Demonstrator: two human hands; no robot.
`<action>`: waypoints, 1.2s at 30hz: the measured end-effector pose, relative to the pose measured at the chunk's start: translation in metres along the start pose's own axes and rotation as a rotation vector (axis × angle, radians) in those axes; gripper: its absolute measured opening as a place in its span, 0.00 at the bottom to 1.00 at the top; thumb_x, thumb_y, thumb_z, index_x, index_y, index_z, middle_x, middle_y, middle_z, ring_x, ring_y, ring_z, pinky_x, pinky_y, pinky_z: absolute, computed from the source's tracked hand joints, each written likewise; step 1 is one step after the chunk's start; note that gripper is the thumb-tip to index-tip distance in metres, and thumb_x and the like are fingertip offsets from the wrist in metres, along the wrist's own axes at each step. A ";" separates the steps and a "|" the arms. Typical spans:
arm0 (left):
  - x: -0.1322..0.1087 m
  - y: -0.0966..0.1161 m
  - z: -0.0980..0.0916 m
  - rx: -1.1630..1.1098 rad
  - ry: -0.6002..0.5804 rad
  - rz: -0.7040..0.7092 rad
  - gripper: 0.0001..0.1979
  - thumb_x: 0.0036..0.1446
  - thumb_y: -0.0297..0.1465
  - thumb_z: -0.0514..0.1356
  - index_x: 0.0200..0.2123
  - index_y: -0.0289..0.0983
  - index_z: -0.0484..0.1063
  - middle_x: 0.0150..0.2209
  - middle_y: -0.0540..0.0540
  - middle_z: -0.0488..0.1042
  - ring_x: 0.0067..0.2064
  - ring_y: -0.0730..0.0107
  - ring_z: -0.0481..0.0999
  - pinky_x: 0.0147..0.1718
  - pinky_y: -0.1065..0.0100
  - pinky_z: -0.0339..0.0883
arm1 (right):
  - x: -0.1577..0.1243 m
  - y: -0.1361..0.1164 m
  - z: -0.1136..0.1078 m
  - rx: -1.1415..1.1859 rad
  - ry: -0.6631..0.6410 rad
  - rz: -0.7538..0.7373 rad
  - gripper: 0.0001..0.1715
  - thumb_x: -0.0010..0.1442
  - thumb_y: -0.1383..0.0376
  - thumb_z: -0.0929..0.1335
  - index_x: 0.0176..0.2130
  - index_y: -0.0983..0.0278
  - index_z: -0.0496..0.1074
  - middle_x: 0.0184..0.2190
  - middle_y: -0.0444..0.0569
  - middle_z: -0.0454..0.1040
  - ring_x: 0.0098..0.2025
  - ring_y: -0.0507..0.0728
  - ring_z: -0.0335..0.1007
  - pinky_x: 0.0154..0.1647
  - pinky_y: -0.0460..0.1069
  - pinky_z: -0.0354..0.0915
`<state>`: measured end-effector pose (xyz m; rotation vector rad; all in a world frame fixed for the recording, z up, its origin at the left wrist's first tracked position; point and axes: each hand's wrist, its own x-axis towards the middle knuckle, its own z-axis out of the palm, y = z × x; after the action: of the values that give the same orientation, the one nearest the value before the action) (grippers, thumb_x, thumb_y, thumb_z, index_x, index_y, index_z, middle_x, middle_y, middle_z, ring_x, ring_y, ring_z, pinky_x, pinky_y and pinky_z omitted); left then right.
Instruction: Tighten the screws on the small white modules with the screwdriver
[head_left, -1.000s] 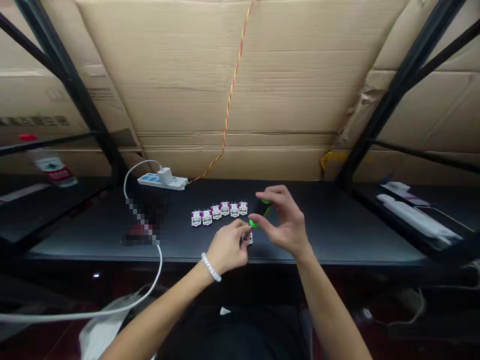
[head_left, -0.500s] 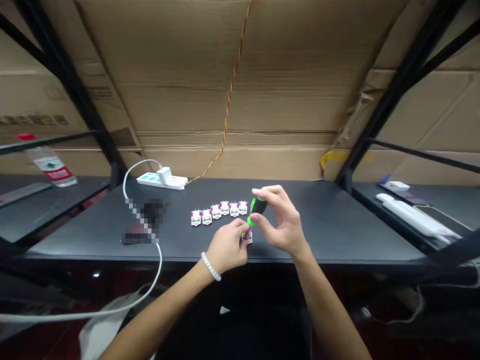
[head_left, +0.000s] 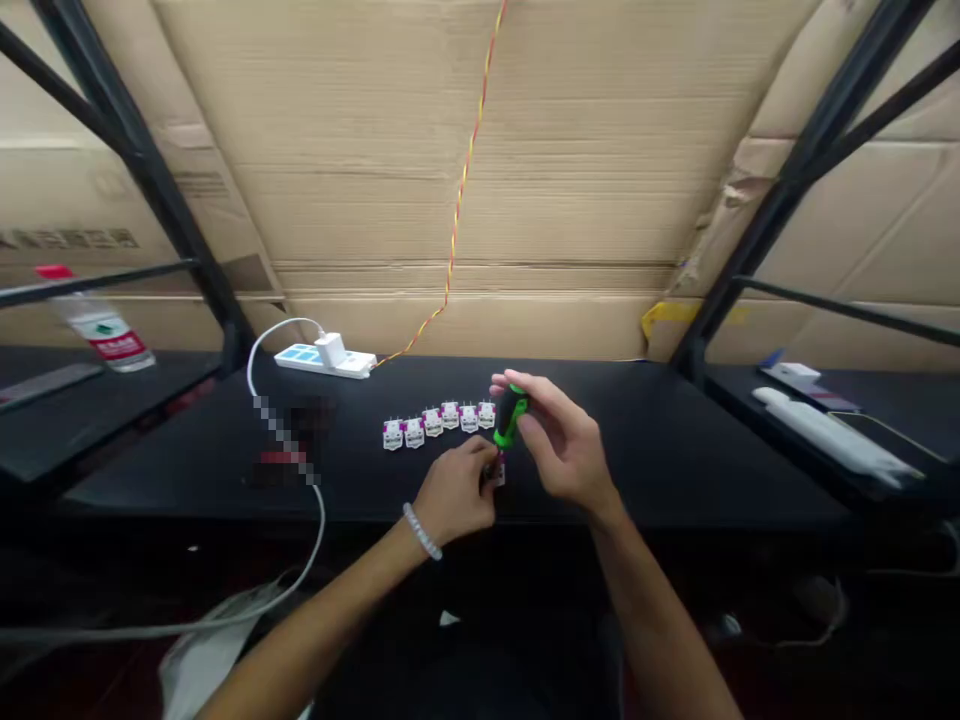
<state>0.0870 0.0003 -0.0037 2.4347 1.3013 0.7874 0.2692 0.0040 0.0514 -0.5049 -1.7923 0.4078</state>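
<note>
My left hand (head_left: 457, 490), with a beaded bracelet at the wrist, pinches a small white and purple part (head_left: 500, 474) near the table's front edge. Its fingers partly cover that part. A green and black screwdriver (head_left: 511, 414) stands nearly upright with its tip down at the part. Around the handle of the screwdriver are the fingers of my right hand (head_left: 562, 440), thumb on the near side. Several similar white and purple parts (head_left: 433, 422) lie in a curved row on the dark table (head_left: 675, 450), behind and left of my hands.
A white power strip (head_left: 300, 356) with a plugged-in adapter (head_left: 330, 349) lies at the back left. Its white cable (head_left: 321, 530) hangs over the front edge. A bottle (head_left: 112, 335) stands far left, beyond the black frame (head_left: 142, 170). White items (head_left: 832, 435) lie at the right.
The fingers of my right hand have shifted on the screwdriver handle and are straighter, and the handle leans slightly differently. My left hand keeps its place.
</note>
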 end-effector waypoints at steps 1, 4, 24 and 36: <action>0.000 0.000 0.000 0.004 0.002 0.000 0.08 0.56 0.20 0.61 0.35 0.39 0.73 0.44 0.44 0.79 0.42 0.58 0.81 0.44 0.62 0.72 | 0.000 -0.001 0.000 -0.004 -0.002 -0.006 0.26 0.75 0.66 0.67 0.68 0.51 0.72 0.60 0.54 0.78 0.59 0.63 0.79 0.61 0.62 0.78; 0.000 -0.001 0.001 0.020 0.006 -0.009 0.08 0.57 0.21 0.62 0.34 0.40 0.73 0.44 0.44 0.79 0.41 0.58 0.80 0.42 0.62 0.72 | 0.002 -0.002 -0.001 -0.096 0.045 -0.051 0.24 0.70 0.66 0.73 0.62 0.51 0.77 0.52 0.52 0.80 0.51 0.61 0.80 0.50 0.57 0.80; 0.000 0.001 -0.006 -0.021 -0.032 -0.002 0.08 0.59 0.21 0.62 0.38 0.40 0.73 0.47 0.43 0.80 0.47 0.56 0.82 0.49 0.60 0.75 | -0.001 0.004 -0.017 0.030 0.126 0.062 0.26 0.71 0.65 0.72 0.66 0.53 0.74 0.57 0.54 0.80 0.53 0.63 0.84 0.54 0.61 0.83; 0.008 -0.008 -0.040 -0.169 -0.070 0.099 0.08 0.66 0.24 0.61 0.43 0.40 0.79 0.48 0.44 0.84 0.52 0.57 0.83 0.58 0.57 0.74 | 0.001 0.008 -0.096 -0.127 0.597 -0.129 0.27 0.64 0.61 0.78 0.61 0.54 0.78 0.49 0.53 0.83 0.49 0.65 0.85 0.52 0.65 0.84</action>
<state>0.0616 0.0103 0.0279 2.3839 1.0509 0.7952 0.3623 0.0126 0.0740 -0.5294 -1.2653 0.0386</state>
